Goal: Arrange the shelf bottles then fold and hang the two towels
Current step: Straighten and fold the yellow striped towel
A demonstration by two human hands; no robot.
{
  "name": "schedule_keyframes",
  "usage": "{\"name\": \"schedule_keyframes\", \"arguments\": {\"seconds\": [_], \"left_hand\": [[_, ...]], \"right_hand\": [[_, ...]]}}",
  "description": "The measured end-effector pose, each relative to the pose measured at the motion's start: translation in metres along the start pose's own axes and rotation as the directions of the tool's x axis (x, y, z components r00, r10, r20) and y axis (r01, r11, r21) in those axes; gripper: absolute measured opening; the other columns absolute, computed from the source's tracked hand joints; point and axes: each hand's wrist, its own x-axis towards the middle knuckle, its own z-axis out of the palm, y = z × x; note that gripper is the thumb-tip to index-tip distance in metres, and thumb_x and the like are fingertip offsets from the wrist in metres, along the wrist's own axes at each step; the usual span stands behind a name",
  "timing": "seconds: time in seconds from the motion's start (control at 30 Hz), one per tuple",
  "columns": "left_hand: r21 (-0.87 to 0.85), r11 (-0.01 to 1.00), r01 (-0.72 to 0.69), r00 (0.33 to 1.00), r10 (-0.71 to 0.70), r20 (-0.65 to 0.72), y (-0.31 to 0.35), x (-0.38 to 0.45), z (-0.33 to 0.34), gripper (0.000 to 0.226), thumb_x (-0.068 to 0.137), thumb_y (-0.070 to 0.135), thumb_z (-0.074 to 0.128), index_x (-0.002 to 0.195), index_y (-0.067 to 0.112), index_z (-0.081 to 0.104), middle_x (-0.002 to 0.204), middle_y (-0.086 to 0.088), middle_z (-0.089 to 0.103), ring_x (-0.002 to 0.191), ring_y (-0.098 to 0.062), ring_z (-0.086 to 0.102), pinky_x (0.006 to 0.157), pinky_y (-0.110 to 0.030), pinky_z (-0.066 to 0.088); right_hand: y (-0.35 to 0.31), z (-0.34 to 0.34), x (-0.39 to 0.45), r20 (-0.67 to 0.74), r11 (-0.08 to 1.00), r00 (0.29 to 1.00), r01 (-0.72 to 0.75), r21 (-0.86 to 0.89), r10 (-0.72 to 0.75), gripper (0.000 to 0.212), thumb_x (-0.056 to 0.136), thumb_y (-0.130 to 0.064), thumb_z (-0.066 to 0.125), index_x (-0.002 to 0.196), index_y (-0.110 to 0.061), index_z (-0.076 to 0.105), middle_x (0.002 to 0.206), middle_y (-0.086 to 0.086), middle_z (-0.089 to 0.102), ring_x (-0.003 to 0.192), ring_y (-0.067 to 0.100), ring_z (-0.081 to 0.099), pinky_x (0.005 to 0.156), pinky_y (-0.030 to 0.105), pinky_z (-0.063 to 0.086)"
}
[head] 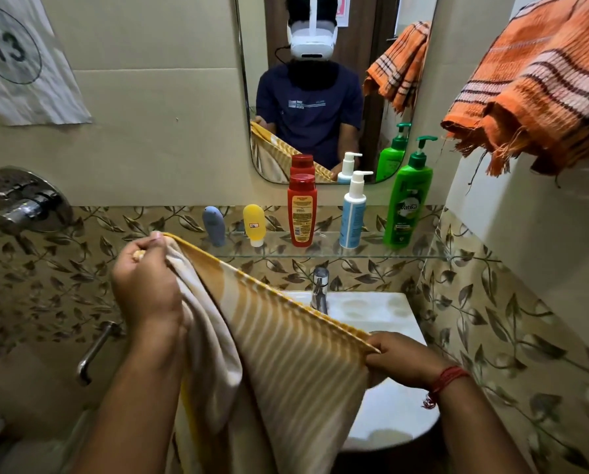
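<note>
I hold a yellow and cream striped towel (296,367) stretched in front of the sink. My left hand (146,285) pinches its upper left corner, raised higher. My right hand (402,360) grips the other corner, lower and to the right. The cloth hangs down between my arms. On the glass shelf (323,253) stand several bottles in a row: a grey-blue tube (214,225), a yellow tube (254,224), a red bottle (301,210), a white and blue pump bottle (353,210) and a green pump bottle (410,200). An orange striped towel (539,87) hangs bunched at the upper right.
A white sink (382,313) with a chrome tap (320,290) lies below the shelf. A mirror (323,80) hangs above it. A chrome shower valve (26,200) and a handle (94,352) stick out of the left wall. A numbered paper sheet (19,59) is taped at upper left.
</note>
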Motion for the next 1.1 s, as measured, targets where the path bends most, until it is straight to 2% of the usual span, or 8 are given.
{"name": "schedule_keyframes", "arguments": {"seconds": [0.1, 0.23, 0.37, 0.5, 0.7, 0.83, 0.93, 1.1], "left_hand": [[-0.029, 1.0, 0.0, 0.995, -0.003, -0.099, 0.002, 0.012, -0.007, 0.025, 0.096, 0.011, 0.06, 0.075, 0.025, 0.059, 0.079, 0.01, 0.062, 0.065, 0.004, 0.06, 0.057, -0.007, 0.046], [0.003, 1.0, 0.026, 0.987, -0.025, -0.158, -0.004, 0.023, -0.013, 0.025, 0.097, 0.015, 0.059, 0.074, 0.025, 0.057, 0.077, 0.008, 0.06, 0.065, -0.001, 0.059, 0.055, -0.008, 0.045], [0.113, 0.991, 0.069, 0.983, -0.048, -0.174, -0.016, 0.026, -0.017, 0.017, 0.098, 0.022, 0.056, 0.082, 0.025, 0.06, 0.084, 0.009, 0.063, 0.075, -0.003, 0.061, 0.061, -0.016, 0.046], [0.196, 0.978, 0.078, 0.978, -0.037, -0.204, -0.026, 0.039, -0.023, 0.014, 0.095, 0.03, 0.056, 0.096, 0.018, 0.062, 0.095, -0.001, 0.068, 0.09, -0.019, 0.067, 0.082, -0.03, 0.054], [0.227, 0.97, 0.089, 0.983, -0.049, -0.176, -0.031, 0.043, -0.016, 0.015, 0.096, 0.031, 0.056, 0.097, 0.018, 0.063, 0.101, -0.005, 0.069, 0.099, -0.024, 0.067, 0.083, -0.03, 0.052], [0.43, 0.902, -0.049, 0.982, -0.035, 0.186, -0.026, 0.03, -0.006, 0.013, 0.1, 0.026, 0.058, 0.092, 0.018, 0.064, 0.088, 0.001, 0.066, 0.096, -0.026, 0.065, 0.071, -0.024, 0.048], [0.598, 0.749, -0.285, 0.816, -0.138, 0.561, -0.02, 0.004, 0.01, 0.018, 0.099, 0.042, 0.055, 0.096, 0.026, 0.059, 0.096, 0.004, 0.062, 0.089, -0.017, 0.06, 0.067, -0.025, 0.042], [0.587, 0.602, -0.541, 0.672, -0.111, 0.733, 0.003, -0.023, 0.026, 0.047, 0.087, 0.067, 0.038, 0.099, 0.025, 0.054, 0.105, 0.001, 0.051, 0.083, -0.002, 0.049, 0.06, -0.026, 0.035]], "right_hand": [[0.018, -0.004, 0.009, -0.106, 0.996, 0.992, -0.07, -0.056, 0.064, 0.019, 0.087, -0.025, 0.055, 0.071, -0.015, 0.058, 0.088, 0.009, 0.066, 0.076, 0.021, 0.061, 0.067, 0.034, 0.045], [0.033, -0.017, 0.011, -0.203, 0.996, 0.977, -0.055, 0.065, 0.067, 0.02, 0.092, -0.031, 0.062, 0.079, -0.018, 0.07, 0.079, 0.005, 0.071, 0.077, 0.021, 0.066, 0.073, 0.038, 0.052], [0.024, -0.04, 0.002, -0.205, 0.928, 0.979, 0.078, 0.364, -0.002, 0.02, 0.097, -0.018, 0.06, 0.091, -0.003, 0.072, 0.082, 0.009, 0.067, 0.072, 0.014, 0.065, 0.07, 0.035, 0.056], [0.004, -0.062, -0.018, -0.391, 0.747, 0.919, 0.292, 0.597, -0.047, 0.018, 0.085, -0.012, 0.064, 0.09, 0.003, 0.071, 0.081, 0.014, 0.066, 0.073, 0.023, 0.064, 0.063, 0.029, 0.057], [-0.011, -0.078, -0.034, -0.444, 0.763, 0.892, 0.34, 0.549, -0.079, 0.01, 0.085, -0.008, 0.064, 0.077, -0.006, 0.07, 0.071, 0.006, 0.065, 0.066, 0.022, 0.061, 0.058, 0.023, 0.054], [-0.033, -0.08, -0.042, -0.41, 0.732, 0.9, 0.378, 0.567, -0.147, 0.008, 0.085, -0.007, 0.065, 0.078, -0.004, 0.067, 0.071, 0.007, 0.062, 0.065, 0.022, 0.058, 0.056, 0.025, 0.052], [-0.067, -0.077, -0.042, -0.403, 0.606, 0.888, 0.449, 0.657, -0.221, 0.002, 0.082, -0.004, 0.064, 0.084, -0.005, 0.065, 0.075, 0.01, 0.058, 0.064, 0.02, 0.055, 0.05, 0.027, 0.048], [-0.122, -0.07, -0.042, -0.372, 0.328, 0.862, 0.481, 0.813, -0.343, 0.01, 0.08, -0.015, 0.068, 0.085, -0.011, 0.075, 0.08, 0.007, 0.065, 0.064, 0.016, 0.06, 0.053, 0.026, 0.052]]}}
